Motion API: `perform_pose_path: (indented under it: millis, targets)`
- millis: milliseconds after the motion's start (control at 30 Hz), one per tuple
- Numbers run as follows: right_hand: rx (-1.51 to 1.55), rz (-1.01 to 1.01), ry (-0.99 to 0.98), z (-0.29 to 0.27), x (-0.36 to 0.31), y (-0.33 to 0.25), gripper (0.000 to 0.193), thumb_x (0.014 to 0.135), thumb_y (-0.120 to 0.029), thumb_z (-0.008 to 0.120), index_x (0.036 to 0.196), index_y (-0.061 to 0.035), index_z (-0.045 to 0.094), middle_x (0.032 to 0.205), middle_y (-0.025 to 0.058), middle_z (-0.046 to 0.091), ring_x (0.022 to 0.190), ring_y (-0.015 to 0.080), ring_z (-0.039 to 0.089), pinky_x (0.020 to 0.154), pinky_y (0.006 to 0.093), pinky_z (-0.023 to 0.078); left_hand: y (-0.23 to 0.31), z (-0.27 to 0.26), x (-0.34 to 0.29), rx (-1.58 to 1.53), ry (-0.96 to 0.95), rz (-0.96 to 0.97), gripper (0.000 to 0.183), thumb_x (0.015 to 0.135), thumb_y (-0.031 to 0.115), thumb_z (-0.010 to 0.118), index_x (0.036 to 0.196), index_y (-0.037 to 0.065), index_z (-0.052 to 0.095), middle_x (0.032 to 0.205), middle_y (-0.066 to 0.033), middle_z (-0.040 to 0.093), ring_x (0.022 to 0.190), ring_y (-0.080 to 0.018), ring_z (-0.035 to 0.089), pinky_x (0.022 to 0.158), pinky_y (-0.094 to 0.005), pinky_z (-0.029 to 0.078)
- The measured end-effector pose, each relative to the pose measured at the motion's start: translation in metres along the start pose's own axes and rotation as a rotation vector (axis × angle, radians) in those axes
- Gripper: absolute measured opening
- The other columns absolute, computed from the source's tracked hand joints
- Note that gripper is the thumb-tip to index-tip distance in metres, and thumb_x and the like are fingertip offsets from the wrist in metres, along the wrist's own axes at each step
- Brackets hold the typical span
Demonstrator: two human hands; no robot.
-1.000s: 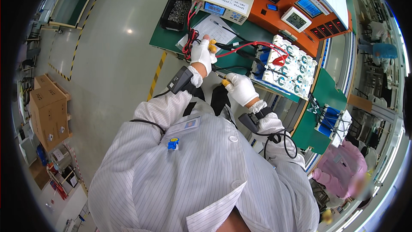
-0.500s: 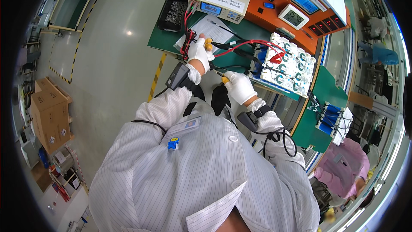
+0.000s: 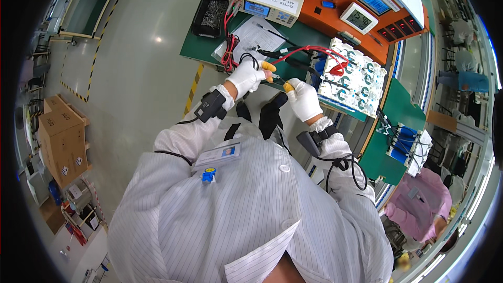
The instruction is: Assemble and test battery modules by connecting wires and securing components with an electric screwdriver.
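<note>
My left hand [image 3: 247,79], in a white glove with yellow fingertip covers, is closed in a pinch at the near edge of the green bench. A thin black cable [image 3: 248,56] loops just beyond its fingers. Close by on the right, my right hand [image 3: 304,99], gloved the same way, has thumb and finger pressed together on a thin dark piece that looks like a cable end. Between the fingertips a small pale tip [image 3: 275,76] shows; its kind is too small to make out. Right of the hands lies a battery pack [image 3: 351,81] with a white top and blue cells, red leads clipped on it.
A tester [image 3: 267,0] with a small screen stands at the back, beside black bins [image 3: 212,15] of small metal parts. An orange instrument panel [image 3: 335,15] carries a white clock display [image 3: 359,19]. Bundled red leads [image 3: 229,55] lie on paper. Someone in pink [image 3: 419,202] works at right.
My left hand has come nearer and turned toward the right, its fingers now pointing at my right hand. My right hand has shifted slightly right. The hands' fingertips are now level, close together.
</note>
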State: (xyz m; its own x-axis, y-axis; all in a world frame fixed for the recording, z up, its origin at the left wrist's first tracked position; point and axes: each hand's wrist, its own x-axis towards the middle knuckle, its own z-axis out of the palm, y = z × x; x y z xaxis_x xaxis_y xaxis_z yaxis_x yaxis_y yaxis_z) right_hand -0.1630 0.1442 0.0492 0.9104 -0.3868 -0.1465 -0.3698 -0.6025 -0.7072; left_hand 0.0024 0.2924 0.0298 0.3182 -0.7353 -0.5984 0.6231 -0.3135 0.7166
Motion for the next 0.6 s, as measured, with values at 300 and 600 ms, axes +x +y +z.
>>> perform_pose_path:
  millis: [300,600]
  targets:
    - [-0.074,-0.044,-0.09,-0.005,0.002,-0.005,0.015,0.083,-0.013,0.063,0.096,-0.0048,0.064,0.082,0.0201,0.065,0.077,0.038,0.064,0.069,0.0462,0.051,-0.006,0.008,-0.002,0.066,0.03,0.014,0.013,0.09,0.012,0.064,0.1,0.003,0.064,0.079,-0.0045,0.069,0.045,-0.003,0.038,0.041,-0.0211,0.029]
    - [-0.102,-0.116,-0.07,0.006,0.003,-0.007,0.013,0.078,-0.006,0.062,0.091,-0.0048,0.064,0.077,0.0189,0.064,0.076,0.0381,0.063,0.067,0.0464,0.051,-0.009,0.016,-0.003,0.157,0.016,0.062,0.012,0.089,0.011,0.064,0.097,0.003,0.069,0.079,-0.004,0.07,0.047,-0.0042,0.043,0.044,-0.0213,0.032]
